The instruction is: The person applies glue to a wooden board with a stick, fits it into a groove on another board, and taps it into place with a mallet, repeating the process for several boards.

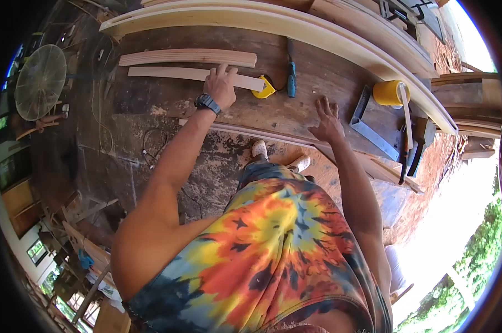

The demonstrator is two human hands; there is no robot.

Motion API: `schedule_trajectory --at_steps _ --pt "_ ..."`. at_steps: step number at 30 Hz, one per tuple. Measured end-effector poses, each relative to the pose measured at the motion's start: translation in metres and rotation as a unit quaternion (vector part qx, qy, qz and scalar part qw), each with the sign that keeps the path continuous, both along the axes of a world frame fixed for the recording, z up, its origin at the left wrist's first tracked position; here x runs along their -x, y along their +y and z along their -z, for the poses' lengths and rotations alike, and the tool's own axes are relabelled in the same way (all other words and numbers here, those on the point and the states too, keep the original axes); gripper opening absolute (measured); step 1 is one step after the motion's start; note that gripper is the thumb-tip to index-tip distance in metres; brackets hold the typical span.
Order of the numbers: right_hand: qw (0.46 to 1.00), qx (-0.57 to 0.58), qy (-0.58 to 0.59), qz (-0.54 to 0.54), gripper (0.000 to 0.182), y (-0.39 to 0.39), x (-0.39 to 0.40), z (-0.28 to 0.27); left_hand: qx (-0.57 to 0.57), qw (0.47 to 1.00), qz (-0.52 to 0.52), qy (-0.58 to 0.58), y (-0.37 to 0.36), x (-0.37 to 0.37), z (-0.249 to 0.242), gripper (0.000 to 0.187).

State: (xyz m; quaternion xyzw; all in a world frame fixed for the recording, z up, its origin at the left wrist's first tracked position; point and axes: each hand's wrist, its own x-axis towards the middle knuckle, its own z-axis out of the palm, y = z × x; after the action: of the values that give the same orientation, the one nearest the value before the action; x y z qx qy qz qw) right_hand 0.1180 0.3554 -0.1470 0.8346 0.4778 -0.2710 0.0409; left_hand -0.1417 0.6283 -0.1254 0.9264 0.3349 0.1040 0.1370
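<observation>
My left hand, with a black watch on the wrist, rests on a thin light wooden strip lying on the dark workbench. A second, thicker strip lies just beyond it. My right hand hovers spread and empty over the bench near its front edge. A yellow tape measure sits at the near strip's right end, beside a blue-handled tool.
Long pale boards run along the bench's far side. A metal square, a yellow cup and hammers lie at the right. A fan stands at the left. Cables lie on the floor below.
</observation>
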Motion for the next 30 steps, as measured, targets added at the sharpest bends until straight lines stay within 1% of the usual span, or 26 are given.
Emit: schedule_trajectory --at_steps 1,2,3,5,6,8,9,11,12,13,15,16,17,19,20,21,22,23,24,25,26,27,28,29,30 --pt "1.0 0.003 -0.003 -0.003 0.103 0.0 0.001 -0.001 -0.055 0.998 0.007 0.022 -0.002 0.006 0.006 0.034" --pt "1.0 0.005 -0.007 -0.007 0.103 0.0 0.004 -0.002 -0.064 0.997 0.034 0.03 0.001 0.008 0.011 0.039" --pt "1.0 0.003 -0.009 -0.006 0.103 0.001 0.004 -0.004 -0.066 0.997 0.034 0.028 0.006 0.008 0.017 0.039" --pt "1.0 0.02 -0.021 -0.011 0.103 0.004 0.009 -0.013 -0.068 0.993 0.053 0.078 0.009 0.007 0.0 0.044" --pt "0.999 0.012 -0.025 -0.016 0.103 0.006 0.006 -0.013 -0.075 0.993 0.047 0.076 0.01 0.008 -0.014 0.044" --pt "0.999 0.029 -0.032 -0.022 0.104 0.005 0.006 -0.008 -0.099 0.993 0.041 -0.058 0.0 0.018 -0.058 0.048" --pt "0.999 0.019 -0.026 -0.033 0.104 0.004 0.007 -0.006 -0.109 0.992 0.031 -0.05 -0.006 0.027 -0.073 0.048" --pt "1.0 0.001 -0.021 0.002 0.102 0.003 0.01 -0.004 -0.126 0.982 0.011 -0.14 -0.019 0.045 -0.096 0.051" --pt "1.0 -0.011 -0.013 -0.011 0.102 0.002 0.01 -0.004 -0.15 0.976 0.001 -0.159 -0.026 0.054 -0.1 0.05" --pt "1.0 -0.003 -0.017 -0.005 0.102 0.002 0.01 -0.006 -0.163 0.975 -0.012 -0.15 -0.037 0.062 -0.104 0.05" --pt "1.0 -0.006 -0.018 -0.016 0.101 0.004 0.009 -0.005 -0.167 0.968 -0.043 -0.185 -0.064 0.078 -0.112 0.052" --pt "1.0 -0.008 -0.019 -0.013 0.101 0.002 0.008 -0.003 -0.182 0.965 -0.069 -0.177 -0.078 0.084 -0.114 0.056" --pt "1.0 -0.01 -0.022 -0.011 0.101 0.002 0.007 -0.003 -0.193 0.962 -0.081 -0.173 -0.091 0.092 -0.113 0.056" --pt "0.999 -0.02 -0.018 -0.022 0.102 0.003 0.009 -0.006 -0.139 0.949 -0.185 -0.216 -0.117 0.102 -0.108 0.061" --pt "0.999 -0.024 -0.015 -0.022 0.101 0.002 0.012 -0.01 -0.111 0.942 -0.237 -0.209 -0.126 0.106 -0.107 0.065" --pt "0.999 -0.026 -0.013 -0.022 0.099 -0.003 0.011 -0.015 -0.114 0.94 -0.245 -0.209 -0.136 0.113 -0.107 0.065" --pt "0.999 -0.027 -0.014 -0.03 0.099 -0.011 0.006 -0.008 -0.087 0.94 -0.254 -0.212 -0.144 0.119 -0.111 0.063" --pt "0.995 -0.067 -0.011 -0.074 0.097 -0.019 0.002 0.003 -0.06 0.939 -0.263 -0.214 -0.154 0.126 -0.113 0.061" --pt "0.987 -0.107 -0.008 -0.118 0.094 -0.03 -0.006 0.014 0.072 0.892 -0.278 -0.349 -0.163 0.13 -0.114 0.058" --pt "0.987 -0.105 -0.009 -0.124 0.094 -0.043 -0.009 0.011 0.139 0.87 -0.291 -0.372 -0.179 0.132 -0.13 0.05" --pt "0.98 -0.154 0.031 -0.122 0.089 -0.059 -0.004 0.001 0.205 0.818 -0.288 -0.454 -0.191 0.134 -0.14 0.051" --pt "0.971 -0.197 0.072 -0.118 0.083 -0.079 -0.001 -0.008 0.27 0.753 -0.282 -0.529 -0.202 0.136 -0.148 0.053" --pt "0.973 -0.182 0.072 -0.118 0.083 -0.1 -0.006 -0.012 0.314 0.706 -0.236 -0.589 -0.218 0.138 -0.161 0.055" --pt "0.95 -0.248 0.113 -0.15 0.078 -0.122 -0.013 -0.013 0.36 0.649 -0.191 -0.642 -0.237 0.139 -0.173 0.058" --pt "0.923 -0.31 0.152 -0.171 0.072 -0.149 -0.022 -0.016 0.382 0.624 -0.147 -0.666 -0.26 0.138 -0.184 0.061"
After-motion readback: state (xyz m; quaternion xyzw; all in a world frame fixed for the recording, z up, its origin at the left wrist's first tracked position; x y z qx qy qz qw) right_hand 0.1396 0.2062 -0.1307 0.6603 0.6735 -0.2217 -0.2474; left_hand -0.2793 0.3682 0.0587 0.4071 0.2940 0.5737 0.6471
